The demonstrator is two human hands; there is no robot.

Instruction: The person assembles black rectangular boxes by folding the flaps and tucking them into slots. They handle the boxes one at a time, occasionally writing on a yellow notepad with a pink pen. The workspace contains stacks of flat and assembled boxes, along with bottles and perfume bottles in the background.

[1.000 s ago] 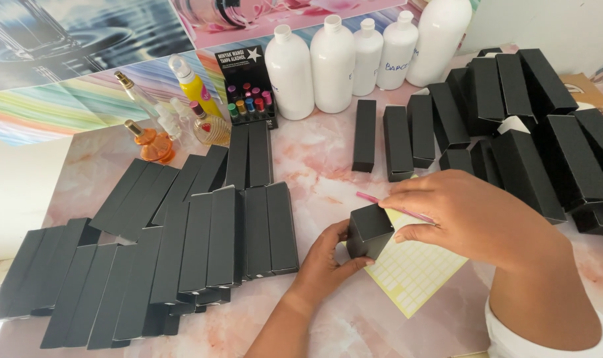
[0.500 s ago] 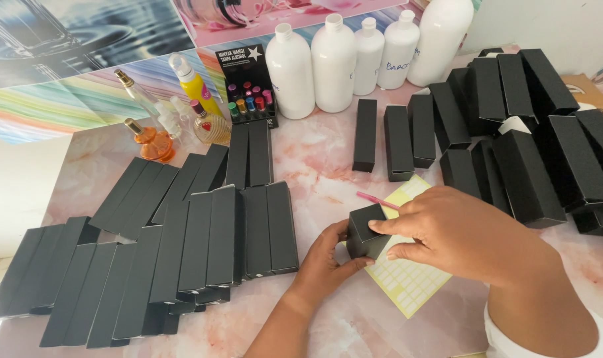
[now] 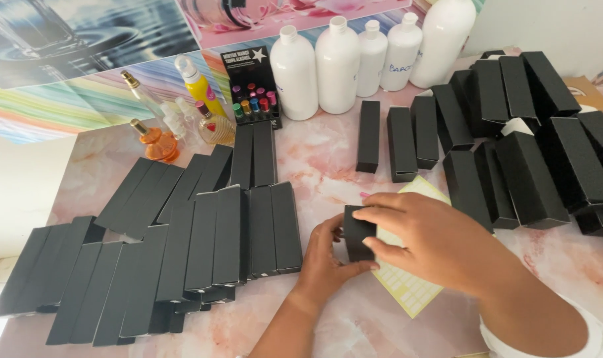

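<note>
At the table's near middle, in the head view, your hands meet on one small black box [image 3: 358, 232]. Your left hand [image 3: 328, 262] cups it from below and from the left, fingers closed against its side. Your right hand [image 3: 434, 242] comes over from the right, thumb and fingertips pinched on the box's right edge, so both hands are clamped on it. The box stands upright, just above the marble table [image 3: 328, 159], at the left edge of a yellow label sheet [image 3: 407, 288] that lies flat under your right hand. A pink pen [image 3: 365, 195] tip shows just past your right fingers.

To your left, flat black cartons [image 3: 182, 245] lie in overlapping rows, well apart from the hands. To your right, built boxes [image 3: 533, 152] are heaped together, some lying, some leaning on one another; three more stand apart near the middle.

At the far edge stand five white bottles [image 3: 338, 63] in a row. Left of them sits a black rack [image 3: 253, 93] of small coloured vials, then a yellow spray bottle [image 3: 198, 83] and some glass perfume bottles [image 3: 157, 139].
</note>
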